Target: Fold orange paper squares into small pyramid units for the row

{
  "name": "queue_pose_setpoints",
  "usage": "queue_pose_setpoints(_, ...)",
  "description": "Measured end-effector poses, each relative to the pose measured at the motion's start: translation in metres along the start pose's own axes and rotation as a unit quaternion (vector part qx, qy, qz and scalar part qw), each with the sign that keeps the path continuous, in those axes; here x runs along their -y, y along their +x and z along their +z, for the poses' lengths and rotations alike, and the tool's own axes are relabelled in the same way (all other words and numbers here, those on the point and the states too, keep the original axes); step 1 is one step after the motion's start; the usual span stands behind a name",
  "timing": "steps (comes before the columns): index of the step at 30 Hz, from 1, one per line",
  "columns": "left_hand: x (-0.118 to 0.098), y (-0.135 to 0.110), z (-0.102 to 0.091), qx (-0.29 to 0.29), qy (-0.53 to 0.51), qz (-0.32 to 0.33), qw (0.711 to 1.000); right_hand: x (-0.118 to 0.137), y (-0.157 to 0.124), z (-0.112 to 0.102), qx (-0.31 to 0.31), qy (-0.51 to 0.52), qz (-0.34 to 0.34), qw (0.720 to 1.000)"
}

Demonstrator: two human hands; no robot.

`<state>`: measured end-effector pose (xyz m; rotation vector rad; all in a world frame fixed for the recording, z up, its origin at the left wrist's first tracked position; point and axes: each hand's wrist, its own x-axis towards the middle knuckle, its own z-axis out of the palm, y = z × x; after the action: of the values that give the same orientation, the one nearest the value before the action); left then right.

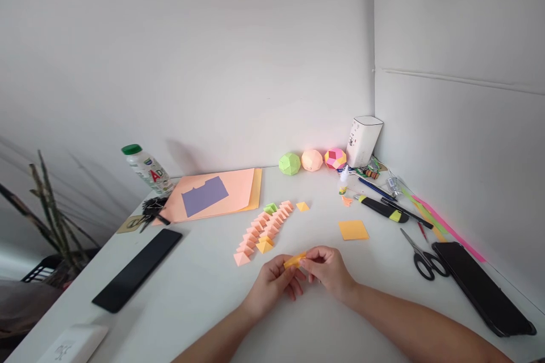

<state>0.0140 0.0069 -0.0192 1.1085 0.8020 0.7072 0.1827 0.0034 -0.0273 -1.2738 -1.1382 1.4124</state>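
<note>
Between my two hands is a small strip of folded orange paper (294,261), raised a little over the white table. My left hand (275,281) pinches its left end between thumb and fingers. At the right end, the thumb and forefinger of my right hand (330,271) are closed on the same paper. Just beyond my hands, two rows of small folded paper pieces (251,233) stand close together, mostly peach with some green and orange. A single folded orange piece (302,206) lies apart from them. To the right is a flat orange paper square (353,230).
Three paper balls (312,160) sit by the wall, near a white box (364,142) and a glue bottle (343,181). Scissors (426,261), a cutter (381,208) and a black phone (483,288) lie right. Peach sheets (213,181), a black slab (137,270) and a bottle (149,169) are left.
</note>
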Motion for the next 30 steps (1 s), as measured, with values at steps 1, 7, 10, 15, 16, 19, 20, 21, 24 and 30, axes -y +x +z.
queue_pose_setpoints(1, -0.0005, -0.0001, 0.0001, 0.001, 0.0, -0.001, 1.0, 0.0005, -0.0002, 0.0001, -0.001, -0.002, 0.005, 1.0)
queue_pose_setpoints(7, -0.0038, -0.0016, 0.0008, -0.001, -0.005, -0.002, 1.0, 0.0011, 0.0002, -0.0003, 0.003, -0.001, 0.003, 1.0)
queue_pose_setpoints(10, -0.0033, -0.0013, -0.0002, 0.003, -0.014, -0.005, 1.0, 0.0021, 0.0006, -0.001, 0.008, 0.007, 0.004, 1.0)
queue_pose_setpoints(15, -0.0024, -0.001, -0.0015, 0.001, -0.021, -0.009, 1.0, 0.0047, 0.001, -0.0032, 0.043, -0.026, 0.008, 0.999)
queue_pose_setpoints(16, -0.0024, -0.001, -0.0015, 0.0, -0.022, -0.009, 1.0, 0.0052, 0.001, -0.0036, 0.048, -0.031, 0.006, 0.998)
queue_pose_setpoints(19, -0.0019, -0.0001, -0.0009, -0.006, -0.017, -0.012, 1.0, 0.0071, 0.0007, -0.0044, 0.063, -0.037, 0.01, 0.997)
queue_pose_setpoints(20, -0.0015, 0.0003, -0.0007, -0.008, -0.012, -0.014, 1.0, 0.0079, 0.0005, -0.0046, 0.067, -0.04, 0.012, 0.997)
queue_pose_setpoints(21, -0.001, 0.0007, -0.0004, -0.01, -0.006, -0.018, 1.0, 0.0087, 0.0002, -0.0047, 0.071, -0.041, 0.013, 0.997)
queue_pose_setpoints(24, 0.0005, 0.0011, 0.0003, -0.014, 0.015, -0.028, 0.999, 0.0102, 0.0, -0.0047, 0.076, -0.038, 0.012, 0.996)
queue_pose_setpoints(30, 0.0003, -0.0001, 0.0012, -0.021, 0.027, -0.036, 0.999, 0.0067, 0.0011, -0.0046, 0.082, -0.044, -0.009, 0.996)
